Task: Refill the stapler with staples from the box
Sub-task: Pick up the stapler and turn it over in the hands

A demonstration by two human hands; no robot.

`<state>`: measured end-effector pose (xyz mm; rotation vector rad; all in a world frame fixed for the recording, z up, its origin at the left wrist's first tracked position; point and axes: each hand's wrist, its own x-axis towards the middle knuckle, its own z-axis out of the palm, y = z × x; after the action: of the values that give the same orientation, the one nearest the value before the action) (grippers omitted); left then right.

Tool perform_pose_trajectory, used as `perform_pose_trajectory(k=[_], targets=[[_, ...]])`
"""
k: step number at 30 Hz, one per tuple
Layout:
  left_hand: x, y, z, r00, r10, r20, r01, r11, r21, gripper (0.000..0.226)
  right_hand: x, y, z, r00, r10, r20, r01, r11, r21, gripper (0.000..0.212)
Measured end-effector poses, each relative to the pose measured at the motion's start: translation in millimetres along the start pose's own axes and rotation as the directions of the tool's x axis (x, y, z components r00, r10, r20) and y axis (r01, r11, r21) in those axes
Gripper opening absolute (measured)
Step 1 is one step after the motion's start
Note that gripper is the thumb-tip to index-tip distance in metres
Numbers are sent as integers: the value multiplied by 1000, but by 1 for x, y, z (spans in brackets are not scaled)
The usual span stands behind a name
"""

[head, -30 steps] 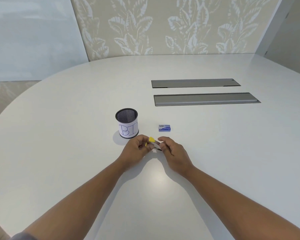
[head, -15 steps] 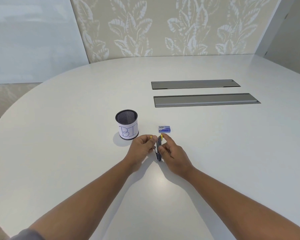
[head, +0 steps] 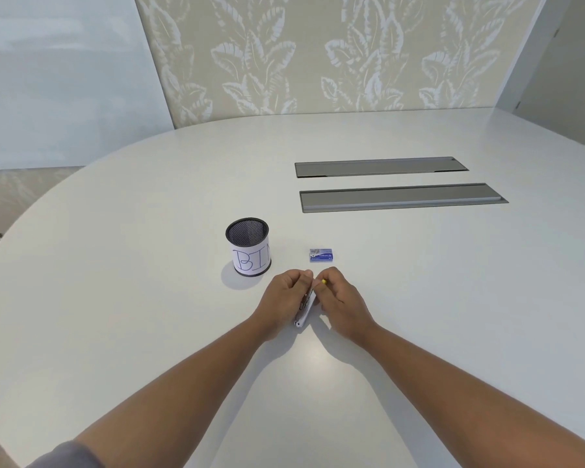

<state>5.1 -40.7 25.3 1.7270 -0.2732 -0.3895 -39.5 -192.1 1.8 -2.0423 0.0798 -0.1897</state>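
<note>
**Between two hands, a small stapler that could slip or snap**

Near the middle of the worktop (head: 419,298), both hands meet over the stapler (head: 305,307), which stands tilted on edge with its near end close to the surface. The left hand (head: 286,298) has its fingers curled round the stapler's left side; the right hand (head: 340,304) pinches at its far end, where a yellow tip (head: 324,282) shows. Whether the magazine is open yet is hidden by the fingers.

The box (head: 322,255) lies just beyond the hands, apparently shut, to the right of a mesh cup (head: 248,246) labelled "BIN".

Risks, as I judge them: each grip holds only a little of a small metal body, so a hard pull on the yellow part could twist the stapler out of the left hand. A spring-loaded pusher, if that is what the yellow tip is, may snap back on a fingertip. Both hands are busy, so reaching for the box means letting go with one. The staples themselves may break apart if handled roughly.
</note>
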Motion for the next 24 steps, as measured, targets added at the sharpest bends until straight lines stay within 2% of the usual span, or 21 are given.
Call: perform_pose_trajectory(k=[5,9,15,24], targets=[[1,-3,5,986,152,-64,-134,965,226,40,7,-9,6,997,76,-28,-77,997,-30,38],[3,-6,9,976,195,-102,-157,941,298,41,7,-11,10,997,74,-30,-77,992,-101,42],[5,-9,19,965,176,-195,-96,927,362,43,2,-3,11,997,44,-62,-51,990,-130,41],[2,-8,26,954,174,-245,-59,908,414,45,-1,-6,12,994,-9,-109,-5,992,-126,37]])
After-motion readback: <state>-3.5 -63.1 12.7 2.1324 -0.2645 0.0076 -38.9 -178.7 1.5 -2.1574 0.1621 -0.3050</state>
